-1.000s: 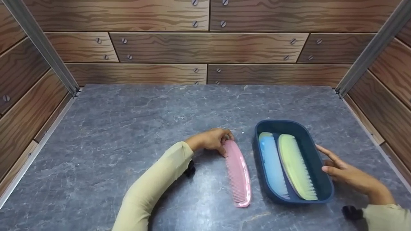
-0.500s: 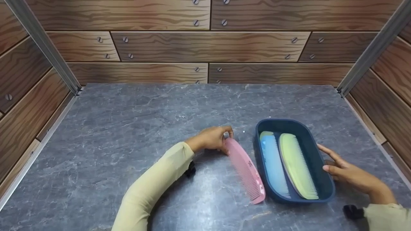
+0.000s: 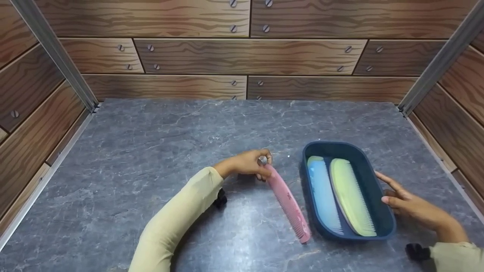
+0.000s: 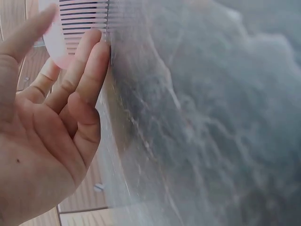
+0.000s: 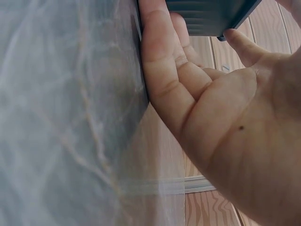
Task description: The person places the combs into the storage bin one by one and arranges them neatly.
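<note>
My left hand (image 3: 249, 163) pinches the far end of a pink comb (image 3: 289, 202) between thumb and fingers. The comb slants toward the container's near left side, with its teeth facing left and down. In the left wrist view, fingertips lie against the pink comb's teeth (image 4: 81, 21). A dark blue oblong container (image 3: 334, 144) stands just right of it. Inside, a light blue comb (image 3: 326, 200) lies on the left, partly over something yellow-green, beside a pale green comb (image 3: 349, 196). My right hand (image 3: 412, 204) touches the container's right side, fingers extended and thumb at the rim.
The grey marbled tabletop (image 3: 170, 139) stretches behind and to the left of the container. Wood-patterned walls (image 3: 245, 56) enclose it at the back and sides, with metal posts (image 3: 56, 56) at the corners. A tiny white speck (image 3: 288, 156) lies behind the comb.
The pink comb's near end has swung right toward the container, and the comb has turned more onto its edge. My left thumb has shifted over it. The right hand keeps its place at the container.
</note>
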A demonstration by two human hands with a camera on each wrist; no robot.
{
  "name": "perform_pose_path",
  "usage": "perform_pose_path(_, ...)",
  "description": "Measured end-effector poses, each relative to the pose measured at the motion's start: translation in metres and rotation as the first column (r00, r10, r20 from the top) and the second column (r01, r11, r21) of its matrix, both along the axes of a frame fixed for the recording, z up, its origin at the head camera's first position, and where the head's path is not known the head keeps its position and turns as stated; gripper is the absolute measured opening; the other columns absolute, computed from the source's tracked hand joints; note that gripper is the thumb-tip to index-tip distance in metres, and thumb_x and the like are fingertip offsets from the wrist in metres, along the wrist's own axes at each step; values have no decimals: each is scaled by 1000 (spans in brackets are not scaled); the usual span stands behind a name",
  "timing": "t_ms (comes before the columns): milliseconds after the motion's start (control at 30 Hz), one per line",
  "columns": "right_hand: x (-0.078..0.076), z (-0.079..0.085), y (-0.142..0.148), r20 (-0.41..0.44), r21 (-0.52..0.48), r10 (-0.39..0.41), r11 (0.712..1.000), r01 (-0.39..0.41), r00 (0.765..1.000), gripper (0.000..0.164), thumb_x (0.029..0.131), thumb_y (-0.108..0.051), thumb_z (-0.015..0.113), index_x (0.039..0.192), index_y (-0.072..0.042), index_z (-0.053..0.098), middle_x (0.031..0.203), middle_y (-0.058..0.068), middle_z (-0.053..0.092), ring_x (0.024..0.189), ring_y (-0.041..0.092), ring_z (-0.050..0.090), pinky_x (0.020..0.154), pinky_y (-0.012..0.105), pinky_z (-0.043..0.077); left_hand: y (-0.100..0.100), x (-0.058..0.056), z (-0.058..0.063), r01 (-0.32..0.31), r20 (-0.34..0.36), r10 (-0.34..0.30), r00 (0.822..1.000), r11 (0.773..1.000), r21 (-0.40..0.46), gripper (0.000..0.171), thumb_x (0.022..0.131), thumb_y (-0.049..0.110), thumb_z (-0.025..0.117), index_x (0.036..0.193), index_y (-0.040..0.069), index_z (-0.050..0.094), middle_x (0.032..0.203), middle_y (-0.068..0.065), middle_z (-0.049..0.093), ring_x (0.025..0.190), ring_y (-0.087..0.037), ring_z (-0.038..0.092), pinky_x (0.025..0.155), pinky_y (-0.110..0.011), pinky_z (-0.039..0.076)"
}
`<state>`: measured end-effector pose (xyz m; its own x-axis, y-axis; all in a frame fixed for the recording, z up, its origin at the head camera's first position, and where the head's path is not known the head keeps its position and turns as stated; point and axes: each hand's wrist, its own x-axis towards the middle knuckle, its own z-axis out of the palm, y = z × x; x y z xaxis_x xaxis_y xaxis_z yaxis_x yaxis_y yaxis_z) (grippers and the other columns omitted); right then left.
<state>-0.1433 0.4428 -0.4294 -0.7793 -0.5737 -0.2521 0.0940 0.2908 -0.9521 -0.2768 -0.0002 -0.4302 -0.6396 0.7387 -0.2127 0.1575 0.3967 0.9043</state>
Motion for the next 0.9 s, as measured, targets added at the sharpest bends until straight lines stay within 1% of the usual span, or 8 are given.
perform_pose_path(167, 0, 1, 0, 5, 47, -27, 999, 27, 1000, 66, 105, -11, 32, 154, -32, -8, 131, -10, 42, 116, 1, 56, 92, 25, 51, 1, 1, -2, -10, -13, 10, 1000, 1000, -4, 21, 89, 20, 69, 90, 13, 49, 81, -11, 67, 64, -12, 62, 62, -24, 54)
perform_pose_path(233, 0, 1, 1, 7, 69, -40, 997, 39, 999, 67, 106, -12, 32, 154, -32, -9, 141, 13, 38, 115, -4, 52, 91, 23, 50, 1, 1, -4, -17, -19, 17, 1000, 1000, -13, 22, 86, 12, 70, 88, 13, 48, 76, -3, 61, 62, -9, 58, 60, -21, 51)
perform_pose_path(300, 0, 0, 0, 13, 79, -52, 996, 51, 999, 68, 105, -13, 33, 154, -32, -10, 146, 35, 21, 113, -9, 48, 90, 20, 49, 1, 1, -5, -17, -5, 17, 1000, 1000, -12, 24, 81, 1, 70, 88, 11, 48, 72, 2, 55, 59, -7, 54, 58, -19, 48)
perform_pose_path(367, 0, 0, 1, 18, 70, -52, 996, 50, 999, 68, 106, -13, 33, 154, -32, -11, 146, 46, -2, 112, -12, 45, 89, 18, 47, 1, 1, -6, -15, 22, 15, 1000, 1000, 4, 28, 78, -7, 68, 90, 8, 48, 69, 3, 53, 57, -6, 52, 56, -18, 46)
perform_pose_path(433, 0, 1, 1, 22, 60, -47, 997, 45, 999, 68, 106, -13, 32, 154, -33, -10, 147, 40, 12, 113, -11, 46, 90, 19, 48, 2, 2, -6, -13, 45, 12, 999, 1000, 15, 29, 77, -11, 66, 94, 4, 48, 67, 2, 53, 55, -6, 52, 55, -18, 46)
perform_pose_path(533, -1, 0, 2, 23, 19, -20, 1000, 19, 1000, 67, 105, -10, 31, 154, -34, -9, 140, 9, 39, 116, -3, 52, 92, 23, 50, 2, 2, -6, -12, 62, 11, 998, 1000, 18, 33, 77, -12, 66, 103, -1, 49, 68, 2, 54, 55, -7, 53, 55, -18, 47)
perform_pose_path(600, -2, 0, 2, 22, -5, -3, 1000, 3, 1000, 67, 105, -8, 30, 154, -36, -7, 130, -11, 41, 117, 1, 55, 92, 25, 50, 2, 2, -6, -16, 65, 16, 998, 1000, 8, 37, 78, -11, 66, 110, -4, 49, 69, 1, 55, 55, -7, 54, 55, -18, 47)
perform_pose_path(900, -2, -3, 3, -5, 3, 7, 1000, -7, 1000, 66, 105, -7, 29, 154, -36, -5, 129, -11, 40, 117, 0, 54, 91, 23, 50, 1, 3, -4, -29, 38, 31, 999, 998, -62, 45, 79, -6, 69, 121, -7, 54, 75, 0, 59, 58, -6, 56, 57, -18, 48)
